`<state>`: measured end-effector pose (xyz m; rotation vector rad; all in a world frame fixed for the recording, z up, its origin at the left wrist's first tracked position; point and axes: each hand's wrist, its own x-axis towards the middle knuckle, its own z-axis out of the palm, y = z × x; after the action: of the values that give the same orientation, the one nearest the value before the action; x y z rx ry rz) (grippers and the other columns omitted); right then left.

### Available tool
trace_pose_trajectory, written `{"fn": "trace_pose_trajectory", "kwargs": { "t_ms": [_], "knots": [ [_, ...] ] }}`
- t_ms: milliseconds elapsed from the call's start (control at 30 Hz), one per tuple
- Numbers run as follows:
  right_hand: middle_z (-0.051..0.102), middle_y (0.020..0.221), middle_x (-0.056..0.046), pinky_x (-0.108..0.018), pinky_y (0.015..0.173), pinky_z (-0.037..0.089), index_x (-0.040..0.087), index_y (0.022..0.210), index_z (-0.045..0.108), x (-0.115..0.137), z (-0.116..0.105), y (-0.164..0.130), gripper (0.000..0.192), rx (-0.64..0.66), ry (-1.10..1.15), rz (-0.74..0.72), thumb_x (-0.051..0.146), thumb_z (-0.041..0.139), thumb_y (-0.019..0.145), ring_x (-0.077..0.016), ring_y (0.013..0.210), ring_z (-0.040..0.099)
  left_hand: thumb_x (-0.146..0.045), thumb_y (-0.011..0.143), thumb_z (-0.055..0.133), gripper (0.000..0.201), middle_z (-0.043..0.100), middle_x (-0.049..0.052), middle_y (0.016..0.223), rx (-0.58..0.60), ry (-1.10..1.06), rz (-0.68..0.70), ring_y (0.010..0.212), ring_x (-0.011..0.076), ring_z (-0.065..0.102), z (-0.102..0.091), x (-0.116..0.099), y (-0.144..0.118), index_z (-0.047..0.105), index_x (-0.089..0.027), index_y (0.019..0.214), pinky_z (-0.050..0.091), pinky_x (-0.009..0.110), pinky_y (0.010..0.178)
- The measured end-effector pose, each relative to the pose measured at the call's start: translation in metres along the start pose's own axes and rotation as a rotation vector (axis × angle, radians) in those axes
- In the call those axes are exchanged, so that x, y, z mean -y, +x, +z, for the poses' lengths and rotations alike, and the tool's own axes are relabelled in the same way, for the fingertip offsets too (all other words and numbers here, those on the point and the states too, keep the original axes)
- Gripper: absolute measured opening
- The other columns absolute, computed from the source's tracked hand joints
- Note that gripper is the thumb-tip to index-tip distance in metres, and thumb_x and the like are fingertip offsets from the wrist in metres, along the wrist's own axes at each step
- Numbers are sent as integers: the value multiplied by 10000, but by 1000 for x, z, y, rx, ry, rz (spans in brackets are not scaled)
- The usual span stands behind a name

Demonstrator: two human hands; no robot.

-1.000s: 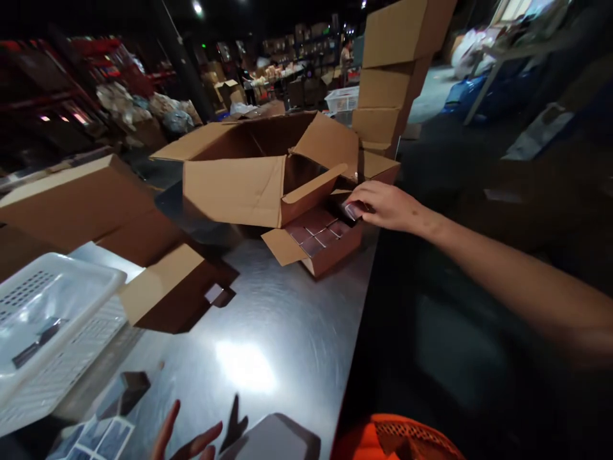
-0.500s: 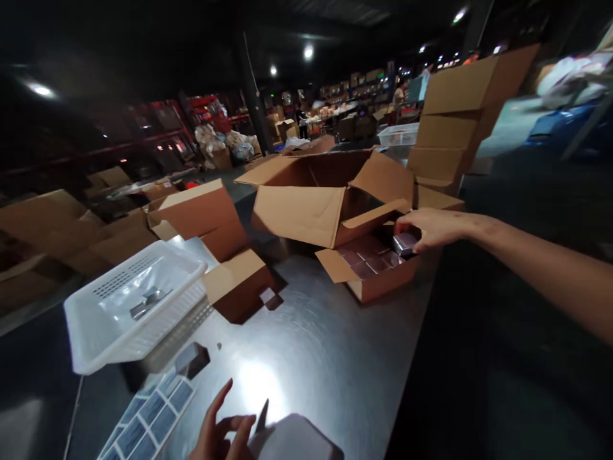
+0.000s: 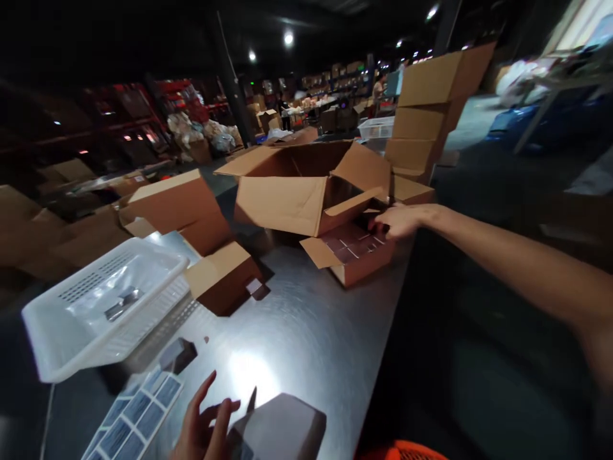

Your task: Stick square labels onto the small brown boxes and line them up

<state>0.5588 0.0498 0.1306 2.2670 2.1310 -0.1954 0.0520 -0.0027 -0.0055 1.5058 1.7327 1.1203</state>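
Observation:
My right hand (image 3: 400, 219) reaches out over the far right corner of a small open carton (image 3: 357, 265) at the metal table's right edge. Several small shiny packs (image 3: 352, 246) lie in rows inside it. The fingertips curl down onto the packs, and what they grip is hidden. My left hand (image 3: 204, 425) hovers at the near edge, fingers apart, holding nothing. It is right beside a small grey box (image 3: 282, 425) and may touch its left side.
A large open carton (image 3: 287, 201) stands behind the small one, with a stack of cartons (image 3: 431, 115) to its right. A white basket (image 3: 71, 332), a label sheet (image 3: 131, 412), a small dark box (image 3: 177, 354) and a brown carton (image 3: 223, 278) sit left. People work far behind.
Half a second ago my right hand had a shiny pack lifted at the carton's corner; now the fingers are lower in the carton and the pack is hidden. My left hand stays near the grey box.

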Motion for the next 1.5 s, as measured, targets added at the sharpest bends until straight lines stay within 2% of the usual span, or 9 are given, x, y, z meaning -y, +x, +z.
{"fn": "trace_pose_trajectory", "kwargs": {
  "t_ms": [133,200,267,367,500,633,867,1133,1500],
  "knots": [
    [711,1068,-225,-570,992,398,171,1040,706,69,15,-9,340,-306,-44,-132,63,633,725,-399,1103,629,-602,869,538,591,760,55,783,-20,71,22,643,244,706,-1,2,-1,633,-210,1300,535,328,615],
    [683,1168,-172,-521,951,487,285,1122,652,123,35,-16,292,-489,221,-336,234,633,835,-364,1115,632,-523,906,495,549,767,66,834,-14,93,65,581,218,669,3,2,-1,617,-190,1325,503,332,615],
    [662,1220,-104,-460,782,576,407,1211,581,184,63,-24,385,-287,590,-563,415,685,841,-339,1075,656,-459,941,441,507,759,66,850,-59,84,115,506,184,605,8,3,0,606,-181,1331,458,324,576],
    [637,1268,-77,-444,924,558,329,1255,565,276,105,-24,607,161,831,-829,448,836,725,-318,1151,629,-412,977,387,453,730,61,851,-181,15,200,470,146,542,13,10,-1,593,-177,1306,424,302,529],
    [686,843,23,-330,728,550,233,1171,559,350,138,1,647,493,1079,-881,269,880,610,-200,781,668,-409,1007,373,423,712,75,899,-284,-1,303,510,119,554,-1,20,1,556,-154,1290,430,265,525],
    [654,784,49,-256,622,496,229,1066,573,360,153,14,488,572,1233,-778,264,845,661,-142,673,627,-449,1021,324,473,710,75,900,-268,179,331,534,114,560,-22,19,10,550,-136,1294,407,250,566],
    [652,835,4,-270,624,470,200,1054,657,340,150,22,477,521,1177,-648,337,864,646,-135,660,583,-389,1057,357,391,656,41,680,-57,692,-107,621,187,613,-26,1,19,679,-224,1207,289,259,608],
    [732,841,-13,-259,639,486,170,950,770,337,150,34,309,573,1004,-671,327,849,695,-150,685,639,-346,1026,442,317,643,24,644,-150,794,-32,624,161,602,-24,12,18,702,-182,1099,245,238,586],
    [725,1028,-75,-463,1025,435,203,837,732,343,148,9,115,204,895,-910,91,707,827,-270,1070,636,-423,1039,404,365,640,26,635,-196,940,-159,558,169,577,-28,17,25,676,-216,1167,185,263,556]
  ]
}}
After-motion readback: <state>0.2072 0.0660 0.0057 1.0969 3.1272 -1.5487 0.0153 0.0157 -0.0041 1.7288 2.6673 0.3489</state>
